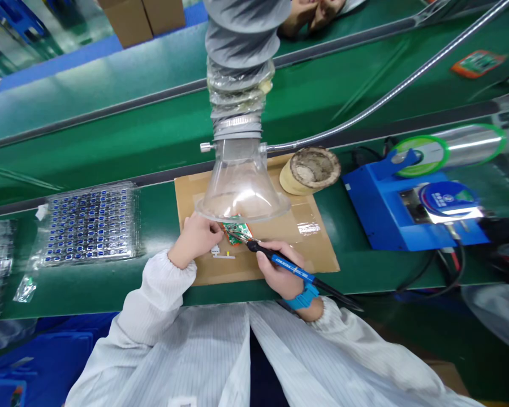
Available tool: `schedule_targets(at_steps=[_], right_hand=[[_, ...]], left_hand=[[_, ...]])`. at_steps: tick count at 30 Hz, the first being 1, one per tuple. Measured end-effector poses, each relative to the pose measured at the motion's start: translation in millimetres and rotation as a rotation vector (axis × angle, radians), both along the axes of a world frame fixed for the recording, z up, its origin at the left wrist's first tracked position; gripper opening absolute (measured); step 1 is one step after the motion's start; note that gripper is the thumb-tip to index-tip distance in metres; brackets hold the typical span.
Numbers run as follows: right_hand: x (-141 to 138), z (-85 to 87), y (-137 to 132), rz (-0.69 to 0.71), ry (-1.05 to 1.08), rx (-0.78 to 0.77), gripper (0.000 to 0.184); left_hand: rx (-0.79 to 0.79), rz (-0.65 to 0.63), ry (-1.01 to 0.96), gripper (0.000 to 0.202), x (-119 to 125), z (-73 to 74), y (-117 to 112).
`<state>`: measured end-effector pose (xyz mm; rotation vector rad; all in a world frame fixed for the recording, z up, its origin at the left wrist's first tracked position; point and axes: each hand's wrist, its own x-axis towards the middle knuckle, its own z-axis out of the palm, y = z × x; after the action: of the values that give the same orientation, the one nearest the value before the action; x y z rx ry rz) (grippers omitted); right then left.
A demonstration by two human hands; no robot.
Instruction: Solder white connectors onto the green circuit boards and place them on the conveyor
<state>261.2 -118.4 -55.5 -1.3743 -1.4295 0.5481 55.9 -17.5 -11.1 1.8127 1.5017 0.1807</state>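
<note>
Grey ribbed ducting [248,28] hangs nearest; below its clear plastic funnel [242,181], steady the green circuit board [242,228] with your left hand [197,236], grip unclear; lightly guide the blue-black soldering iron [294,269] your right hand [280,275] holds.

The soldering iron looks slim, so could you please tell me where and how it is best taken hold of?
Probably by its blue handle, coming from the person's right, as the right hand does: it slants down to the right in the picture, while the metal tip points left over the green circuit board, so gripping behind the tip looks safest.
</note>
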Motion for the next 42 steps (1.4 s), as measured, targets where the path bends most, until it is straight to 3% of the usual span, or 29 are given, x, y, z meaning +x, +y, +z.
schedule_targets(at_steps=[8,18,29,37,39,42], right_hand=[[0.3,-1.7,-1.9,-0.022,-0.033,-0.075,0.010],[0.7,0.6,-2.0,0.012,0.001,0.026,0.008],[28.3,-13.0,6.7,-0.179,0.144,-0.056,0.017],[28.1,-13.6,7.4,-0.169,0.174,-0.070,0.018],[29.6,-14.4,6.6,-0.168,0.172,-0.066,0.017],[31.4,-15.9,6.0,-0.166,0.165,-0.058,0.017]], left_hand=[[-0.002,0.011,0.016,0.019,0.1,1.7,-0.1],[-0.012,0.012,0.006,0.019,0.0,1.0,0.1],[-0.006,0.019,0.052,0.019,1.3,6.8,1.9],[0.133,-0.117,0.157,0.021,4.1,4.3,-9.8],[0.067,-0.064,0.085,0.019,-1.2,6.9,-4.5],[-0.269,0.066,-0.178,0.009,-21.1,15.1,17.1]])
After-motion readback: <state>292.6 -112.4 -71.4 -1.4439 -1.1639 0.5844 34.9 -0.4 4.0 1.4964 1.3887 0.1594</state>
